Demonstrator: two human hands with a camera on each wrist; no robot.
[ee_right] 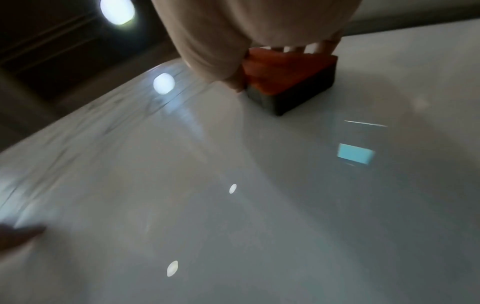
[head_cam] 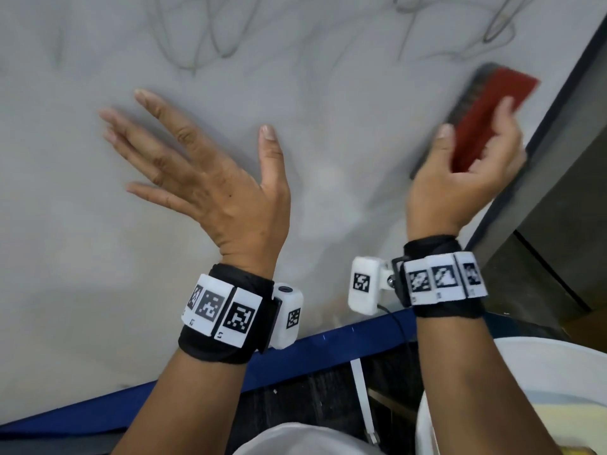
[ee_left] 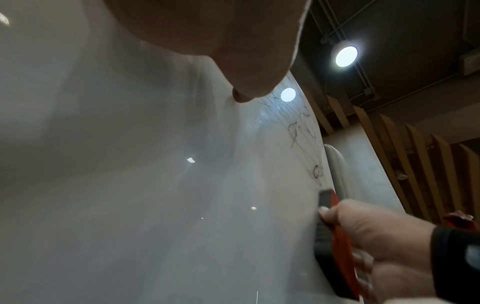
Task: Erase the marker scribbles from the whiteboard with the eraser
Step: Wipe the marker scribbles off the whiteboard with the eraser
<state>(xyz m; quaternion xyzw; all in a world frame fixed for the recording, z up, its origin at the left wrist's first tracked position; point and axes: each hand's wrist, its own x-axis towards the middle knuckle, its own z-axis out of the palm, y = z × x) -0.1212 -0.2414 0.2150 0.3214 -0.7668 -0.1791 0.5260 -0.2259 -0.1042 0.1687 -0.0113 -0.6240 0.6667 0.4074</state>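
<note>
The whiteboard fills the head view, with thin grey marker scribbles along its top and more scribbles at the upper right. My right hand grips a red eraser with a dark felt face, pressed on the board near its right edge. The eraser lies flat on the board in the right wrist view. My left hand rests flat on the board with fingers spread, left of the eraser. The left wrist view shows the eraser and scribbles above it.
A dark frame edge runs down the board's right side. A blue rail borders the bottom. A white rounded object sits at the lower right. Ceiling lamps reflect on the glossy surface.
</note>
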